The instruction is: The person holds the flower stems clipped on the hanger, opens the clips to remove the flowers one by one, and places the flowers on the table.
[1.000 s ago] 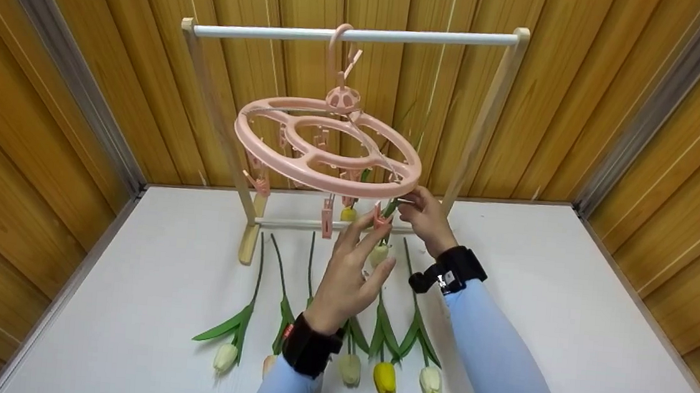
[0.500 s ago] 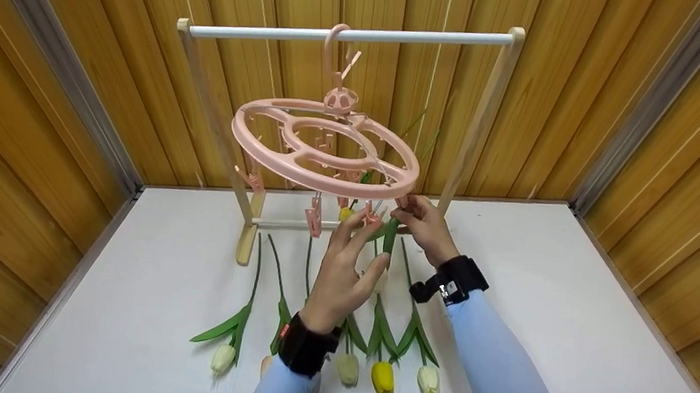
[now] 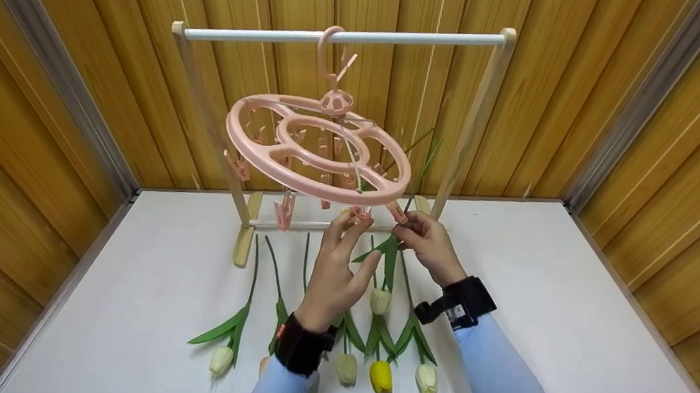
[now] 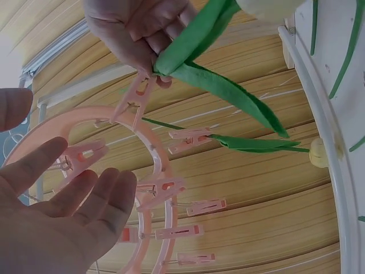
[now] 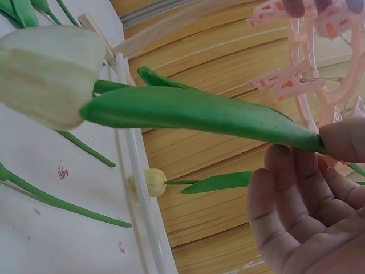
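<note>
My right hand (image 3: 433, 250) pinches an artificial white tulip (image 3: 380, 301) at the base of its leaves (image 5: 205, 114). The bloom hangs downward and the stem rises behind the hanger. A pink clothes peg (image 3: 397, 213) stands right at those fingertips, its tip at the leaf base in the left wrist view. My left hand (image 3: 338, 270) is raised with its thumb apart, index and middle fingertips at another pink peg (image 4: 82, 160) on the near rim. Both pegs dangle from a round pink clip hanger (image 3: 301, 183), which hangs tilted.
The hanger hooks over a white rail (image 3: 425, 39) of a wooden rack (image 3: 478, 119). A pale yellow tulip (image 4: 319, 153) hangs from another peg. On the white table (image 3: 566, 301), several tulips lie in a row, including a yellow one (image 3: 381, 377) and a white one (image 3: 427, 379).
The white tulip and my right hand have moved lower and slightly toward me. The hanger has turned, bringing a peg to the right hand. My left hand has shifted slightly left.
</note>
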Demonstrator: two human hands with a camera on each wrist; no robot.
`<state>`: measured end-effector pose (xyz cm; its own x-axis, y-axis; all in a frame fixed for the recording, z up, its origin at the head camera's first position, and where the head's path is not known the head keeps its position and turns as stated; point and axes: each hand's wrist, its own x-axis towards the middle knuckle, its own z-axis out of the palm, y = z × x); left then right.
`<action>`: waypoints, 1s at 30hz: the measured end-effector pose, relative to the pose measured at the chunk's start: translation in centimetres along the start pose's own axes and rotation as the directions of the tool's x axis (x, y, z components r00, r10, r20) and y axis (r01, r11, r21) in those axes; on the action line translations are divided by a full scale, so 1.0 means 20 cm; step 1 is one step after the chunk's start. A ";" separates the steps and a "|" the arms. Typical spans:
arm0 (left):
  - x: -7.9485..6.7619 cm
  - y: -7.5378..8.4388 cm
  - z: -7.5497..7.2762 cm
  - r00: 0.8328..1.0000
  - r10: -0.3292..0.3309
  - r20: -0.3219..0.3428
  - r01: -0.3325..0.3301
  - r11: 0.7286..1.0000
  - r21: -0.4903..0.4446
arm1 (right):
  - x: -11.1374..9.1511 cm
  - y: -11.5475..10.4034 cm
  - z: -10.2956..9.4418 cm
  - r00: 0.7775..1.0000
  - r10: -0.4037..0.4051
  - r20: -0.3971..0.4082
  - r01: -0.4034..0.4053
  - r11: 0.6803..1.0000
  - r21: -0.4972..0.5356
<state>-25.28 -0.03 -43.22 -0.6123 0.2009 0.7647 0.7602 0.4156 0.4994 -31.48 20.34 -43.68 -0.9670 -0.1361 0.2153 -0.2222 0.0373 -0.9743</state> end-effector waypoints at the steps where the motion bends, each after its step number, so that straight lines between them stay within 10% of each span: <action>1: 0.00 0.00 0.00 1.000 -0.001 0.000 0.001 1.000 0.005 | -0.01 0.00 0.00 1.000 -0.008 -0.007 0.008 1.000 0.001; 30: 0.00 0.02 0.02 0.993 -0.115 0.040 0.115 0.993 0.001 | -0.28 -0.05 0.09 0.966 -0.234 -0.105 0.229 0.971 -0.063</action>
<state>-25.04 0.45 -43.23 -0.7035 0.1875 0.6855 0.6849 0.4363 0.5836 -25.69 19.20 -43.98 -0.8956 -0.0360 0.4433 -0.4448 0.0679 -0.8930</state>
